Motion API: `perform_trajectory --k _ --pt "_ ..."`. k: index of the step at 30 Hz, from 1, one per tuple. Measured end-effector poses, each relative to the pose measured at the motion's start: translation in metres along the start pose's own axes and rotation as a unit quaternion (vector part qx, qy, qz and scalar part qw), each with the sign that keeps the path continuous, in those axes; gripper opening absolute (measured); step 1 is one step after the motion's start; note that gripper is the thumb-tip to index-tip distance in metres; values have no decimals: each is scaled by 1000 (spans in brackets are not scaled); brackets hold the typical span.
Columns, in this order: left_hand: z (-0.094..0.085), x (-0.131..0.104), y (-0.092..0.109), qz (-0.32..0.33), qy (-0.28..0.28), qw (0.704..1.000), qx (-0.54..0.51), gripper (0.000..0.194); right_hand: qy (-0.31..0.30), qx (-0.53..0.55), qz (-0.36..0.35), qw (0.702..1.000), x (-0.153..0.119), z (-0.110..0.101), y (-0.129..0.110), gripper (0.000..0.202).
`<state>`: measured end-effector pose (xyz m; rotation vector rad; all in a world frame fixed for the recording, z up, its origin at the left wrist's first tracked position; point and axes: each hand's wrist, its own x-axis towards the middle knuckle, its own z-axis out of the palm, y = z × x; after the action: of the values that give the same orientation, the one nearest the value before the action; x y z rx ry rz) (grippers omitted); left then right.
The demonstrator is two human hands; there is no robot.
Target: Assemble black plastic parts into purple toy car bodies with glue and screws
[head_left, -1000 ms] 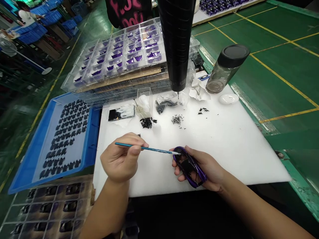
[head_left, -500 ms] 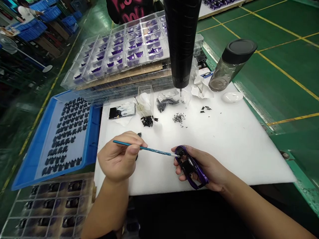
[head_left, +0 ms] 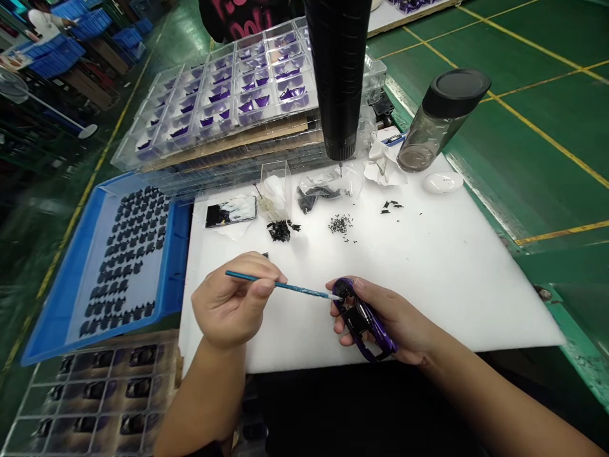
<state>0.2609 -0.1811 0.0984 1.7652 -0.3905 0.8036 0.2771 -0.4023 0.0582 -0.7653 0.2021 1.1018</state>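
Observation:
Pinched between the fingers of my left hand (head_left: 233, 301) is a thin blue brush (head_left: 299, 289). Its pale tip touches, or hovers just over, the upper end of a purple and black toy car body (head_left: 364, 320). My right hand (head_left: 392, 311) is wrapped round this shell from the right, the inner side facing up. Part of the shell hides behind my thumb and fingers. A small dark part peeks out behind my left hand on the white foam sheet (head_left: 451, 285).
Above the sheet hangs a black electric screwdriver (head_left: 340, 89). Small screws (head_left: 339, 224), black pieces (head_left: 280, 230) and a white-smeared black plate (head_left: 231, 211) lie beyond my hands. A bottle (head_left: 438, 120) stands back right. A blue bin (head_left: 166, 279) and stacked clear trays (head_left: 228, 95) flank the sheet.
My left hand and the brush have shifted slightly to the right, the tip staying at the shell's upper end. My right hand and the shell have hardly moved.

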Motion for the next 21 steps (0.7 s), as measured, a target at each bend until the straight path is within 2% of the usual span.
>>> perform_trajectory --k 7,13,21 --pt "-4 1 4 -29 25 999 -4 6 -4 5 -1 1000 0 0 0 32" --pt "-2 2 1 6 31 999 -11 9 -2 10 8 1000 0 -2 0 34" --pt "-2 2 2 -15 81 996 -22 13 -41 58 54 996 1 -6 -2 41"
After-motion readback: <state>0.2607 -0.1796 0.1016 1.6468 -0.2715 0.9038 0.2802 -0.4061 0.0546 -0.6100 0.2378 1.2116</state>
